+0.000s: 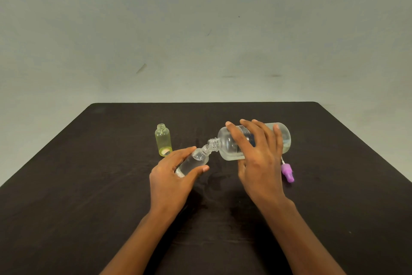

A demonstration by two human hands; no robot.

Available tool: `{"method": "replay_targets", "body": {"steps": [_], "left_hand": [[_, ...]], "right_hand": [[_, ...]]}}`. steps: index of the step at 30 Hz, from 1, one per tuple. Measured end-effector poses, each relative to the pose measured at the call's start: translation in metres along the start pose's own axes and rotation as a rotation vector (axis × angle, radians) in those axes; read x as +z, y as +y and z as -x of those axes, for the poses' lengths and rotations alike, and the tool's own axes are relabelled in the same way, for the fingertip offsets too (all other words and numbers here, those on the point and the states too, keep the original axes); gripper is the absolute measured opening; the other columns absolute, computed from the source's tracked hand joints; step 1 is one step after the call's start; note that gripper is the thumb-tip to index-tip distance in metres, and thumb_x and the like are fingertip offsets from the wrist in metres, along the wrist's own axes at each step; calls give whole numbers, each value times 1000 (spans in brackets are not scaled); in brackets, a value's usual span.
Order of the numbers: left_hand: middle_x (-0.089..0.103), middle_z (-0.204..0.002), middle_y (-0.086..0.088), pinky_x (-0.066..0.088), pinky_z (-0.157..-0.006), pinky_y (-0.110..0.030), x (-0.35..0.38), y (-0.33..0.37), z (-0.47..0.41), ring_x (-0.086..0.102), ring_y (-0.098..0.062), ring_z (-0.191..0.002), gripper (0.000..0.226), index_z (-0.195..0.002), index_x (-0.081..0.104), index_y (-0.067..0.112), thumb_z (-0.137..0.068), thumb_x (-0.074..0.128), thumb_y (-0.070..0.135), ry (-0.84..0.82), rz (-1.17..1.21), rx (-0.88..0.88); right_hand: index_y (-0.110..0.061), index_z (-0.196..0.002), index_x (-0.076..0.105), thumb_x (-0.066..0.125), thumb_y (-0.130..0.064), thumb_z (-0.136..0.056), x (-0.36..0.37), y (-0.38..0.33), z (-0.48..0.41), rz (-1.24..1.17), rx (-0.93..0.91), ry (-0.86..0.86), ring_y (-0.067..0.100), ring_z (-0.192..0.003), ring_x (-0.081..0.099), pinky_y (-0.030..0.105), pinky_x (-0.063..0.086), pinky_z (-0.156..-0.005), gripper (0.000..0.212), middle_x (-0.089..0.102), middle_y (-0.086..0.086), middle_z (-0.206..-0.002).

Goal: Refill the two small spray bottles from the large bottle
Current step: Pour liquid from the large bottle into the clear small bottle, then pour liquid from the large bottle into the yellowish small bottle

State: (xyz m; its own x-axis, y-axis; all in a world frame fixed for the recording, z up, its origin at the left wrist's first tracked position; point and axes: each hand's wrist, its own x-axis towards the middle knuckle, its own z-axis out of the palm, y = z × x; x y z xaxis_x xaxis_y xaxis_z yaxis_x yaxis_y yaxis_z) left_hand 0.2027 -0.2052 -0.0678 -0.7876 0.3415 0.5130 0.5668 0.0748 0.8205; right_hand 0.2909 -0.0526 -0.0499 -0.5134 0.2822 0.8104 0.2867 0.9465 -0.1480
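The step in hand is the pouring into the first of the two small bottles. The right hand point(258, 154) grips the large bottle point(227, 144), with the fingers spread over its top side and the thumb under it. The bottle is tipped almost flat above the table point(89, 185), with its open neck pointing to the left. The left hand point(171, 176) holds the small clear bottle point(194, 162) between the curled fingers and the thumb. It is tilted, and its open mouth meets the mouth of the large bottle. A clear liquid lies along the lower side of the large bottle. How full the small one is, I cannot tell for sure.

The yellow bottle point(163, 141) stands upright and without cap to the left, well apart from both hands, so I judge it is not yet filled. A purple spray cap point(287, 172) lies on the table just beside the right hand.

The next move asks for a slow, steady tilt with the two narrow mouths kept together, because a small slip would spill the liquid on the table. After that the large bottle must come upright and the cap be screwed on.

The large bottle has a white label point(245, 133) with dark blue print. The fingers cover most of it, and no word can be read.
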Motion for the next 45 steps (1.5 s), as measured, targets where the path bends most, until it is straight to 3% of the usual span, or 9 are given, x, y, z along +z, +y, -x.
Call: {"method": "replay_targets", "body": {"steps": [10, 15, 19, 26, 32, 35, 39, 45], "left_hand": [[70, -96, 19, 52, -90, -35, -1, 1, 0, 63, 2, -96, 46, -96, 64, 45, -62, 85, 24, 2, -9, 1], [70, -96, 16, 52, -87, -28, -1, 1, 1, 64, 2, -94, 44, -100, 66, 39, -62, 85, 26, -9, 2, -16], [70, -94, 16, 50, -84, -18, 0, 3, 1, 64, 3, -91, 43, -99, 67, 37, -61, 84, 27, -3, 25, -34], [71, -93, 17, 52, -80, -18, -1, 5, 0, 66, 1, -88, 39, -100, 71, 28, -64, 84, 24, 26, 60, -60], [70, -95, 13, 51, -74, -12, -21, -5, -18, 67, -1, -88, 40, -104, 70, 19, -67, 82, 20, 214, 94, -130], [66, -96, 17, 45, -69, -4, -38, -14, -29, 64, -2, -88, 35, -102, 66, 28, -70, 80, 23, 321, 37, -158], [66, -109, 5, 47, -82, -24, -58, -35, -38, 61, -12, -98, 38, -108, 65, 30, -73, 78, 33, 437, -52, -220], [69, -97, 2, 52, -80, -27, -63, -54, -43, 67, -13, -90, 36, -106, 68, 21, -73, 79, 28, 543, 30, -348]], "right_hand": [[-29, -133, 47, 72, 14, -61, 1, 1, 1, -1, -4, 3, 26, -126, 44, 43, 13, -116, 88, 56, 7, -127], [-29, -134, 46, 72, 14, -60, 2, 1, 1, 7, -2, 15, 25, -125, 45, 42, 14, -115, 89, 57, 6, -127], [-27, -134, 48, 76, 7, -62, 2, 2, 2, 21, -2, 22, 25, -122, 48, 46, 19, -113, 85, 57, 6, -126], [-25, -135, 48, 83, -10, -60, 2, 1, 5, -16, 5, 8, 23, -115, 54, 46, 22, -111, 84, 58, 4, -122], [-26, -133, 46, 85, -11, -58, 2, 2, 5, -37, 22, 41, 20, -114, 53, 44, 20, -111, 85, 59, 3, -120], [-25, -132, 48, 85, -13, -59, 2, 2, 6, -34, 20, 47, 20, -113, 54, 46, 21, -111, 83, 59, 3, -120], [-25, -132, 48, 85, -13, -59, 3, 3, 6, -40, 23, 44, 20, -113, 54, 46, 21, -111, 83, 59, 2, -121], [-24, -132, 49, 85, -14, -60, 2, 3, 5, -41, 27, 39, 21, -114, 54, 47, 20, -111, 82, 59, 3, -121]]}}
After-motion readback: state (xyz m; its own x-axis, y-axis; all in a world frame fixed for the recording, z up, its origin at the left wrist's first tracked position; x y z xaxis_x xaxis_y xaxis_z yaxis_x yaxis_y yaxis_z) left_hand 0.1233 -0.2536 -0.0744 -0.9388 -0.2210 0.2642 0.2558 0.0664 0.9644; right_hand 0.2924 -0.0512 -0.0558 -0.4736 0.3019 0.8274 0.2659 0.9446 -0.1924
